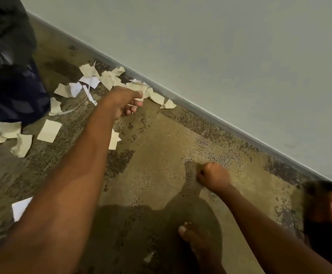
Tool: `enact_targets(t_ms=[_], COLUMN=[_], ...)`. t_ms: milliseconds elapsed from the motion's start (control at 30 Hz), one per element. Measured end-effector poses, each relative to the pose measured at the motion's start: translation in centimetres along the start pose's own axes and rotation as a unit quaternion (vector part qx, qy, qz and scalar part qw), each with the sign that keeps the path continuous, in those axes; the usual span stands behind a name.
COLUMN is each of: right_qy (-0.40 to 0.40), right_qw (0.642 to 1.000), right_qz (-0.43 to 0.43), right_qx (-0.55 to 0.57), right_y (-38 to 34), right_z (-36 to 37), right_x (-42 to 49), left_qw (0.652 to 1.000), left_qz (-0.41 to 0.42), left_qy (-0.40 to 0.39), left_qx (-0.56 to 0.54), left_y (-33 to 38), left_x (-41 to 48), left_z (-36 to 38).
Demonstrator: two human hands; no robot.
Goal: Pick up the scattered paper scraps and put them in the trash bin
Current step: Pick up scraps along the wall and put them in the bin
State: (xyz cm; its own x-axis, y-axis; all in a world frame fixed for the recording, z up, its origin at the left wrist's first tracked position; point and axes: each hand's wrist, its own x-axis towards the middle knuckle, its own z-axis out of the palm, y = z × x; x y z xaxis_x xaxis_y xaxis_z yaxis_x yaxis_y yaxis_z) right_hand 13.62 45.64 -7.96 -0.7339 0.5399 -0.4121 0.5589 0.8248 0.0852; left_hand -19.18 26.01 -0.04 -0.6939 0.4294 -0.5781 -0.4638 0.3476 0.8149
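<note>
Mottled carpet (161, 135) by wall (220, 56), left hand (121, 103) fingers pinching paper scrap (141, 93), right hand (213, 175) fisted on carpet

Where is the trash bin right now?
In the head view the trash bin, lined with a black bag, stands at the upper left on the carpet, loose paper scraps by its foot, left of the left hand, which pinches one paper scrap.

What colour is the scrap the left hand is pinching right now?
Cream, slightly crumpled. The scrap at the left hand shows best in the head view.
</note>
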Motion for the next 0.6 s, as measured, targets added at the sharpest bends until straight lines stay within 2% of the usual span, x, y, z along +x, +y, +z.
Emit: enact_targets(t_ms=[133, 200, 333, 500, 600], right_qy=[0.017, 0.024, 0.020, -0.037, -0.068], right_qw=[0.999, 0.994, 0.955, 0.909, 0.873], right_qz=[-0.001, 0.022, -0.010, -0.067, -0.133], right_qx=[0.029, 0.104, 0.294, 0.409, 0.465], right_y=[-0.4, -0.9, -4.5, -12.9, -18.3], right_z=[0.1, 0.2, -1.0, -3.6, -4.2], right_x=[0.4, 0.9, 2.0, 3.4, 4.0], left_qw=[1.000, 0.999, 0.998, 0.988, 0.976], left_qz=[0.009, 0.012, 0.013, 0.059, 0.071], left_qy=[0.020, 0.030, 0.058, 0.080, 0.101], left_qx=[0.001, 0.005, 0.011, 0.121, 0.181], left_y=[0.0, -0.2, -1.5, -3.9, -6.8], left_x=[-0.5, -0.9, -1.3, -2.5, -2.7], left_z=[-1.2, -2.2, -4.8, -8.2, -10.6])
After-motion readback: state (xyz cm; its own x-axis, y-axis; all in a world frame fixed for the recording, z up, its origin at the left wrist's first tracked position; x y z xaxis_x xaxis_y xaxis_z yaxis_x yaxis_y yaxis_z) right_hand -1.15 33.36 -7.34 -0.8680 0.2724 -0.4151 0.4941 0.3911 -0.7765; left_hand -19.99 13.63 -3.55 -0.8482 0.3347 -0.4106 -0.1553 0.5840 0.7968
